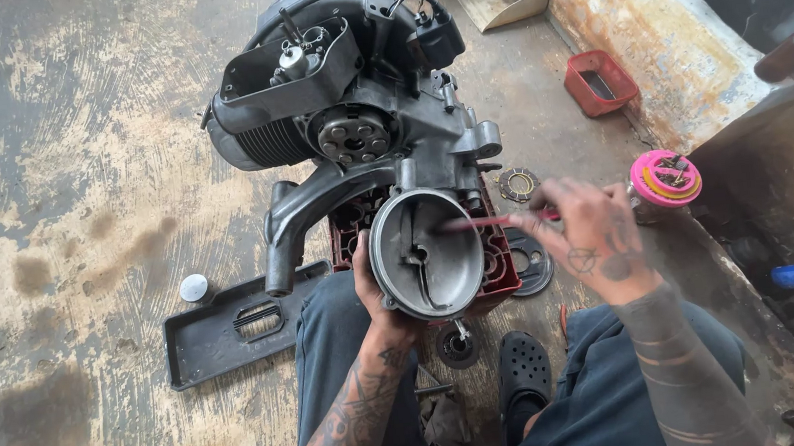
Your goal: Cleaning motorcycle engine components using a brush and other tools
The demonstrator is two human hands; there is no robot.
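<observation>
We're seated on the floor with the engine propped on a red crate between our knees.

- Left hand: fingers wrapped round the lower-left rim of the round housing, steadying it. Clamped, thumb side hidden behind the rim.
- Right hand: fingers pinched together on a thin red tool, tip reaching across into the open housing. The tool is blurred, so we can't tell what kind of tip it has or whether it touches the inner face.
- Pink-lidded tin sits just beside the right hand on the ledge, with something standing in it.
- Loose parts near the crate: a toothed ring, a dark disc, a small round part under the housing.
- Black cover and a small grey cap lie on the floor to the left.

Risks as we read it:
- Engine rests only on the crate and one hand; a hard push with the tool could rock it off.
- Tool tip could slip and score the inner face.
- Right wrist is close to the tin; a backswing could knock it off.
- Floor grit and those loose parts are near an open cavity, so dirt could get in.
</observation>
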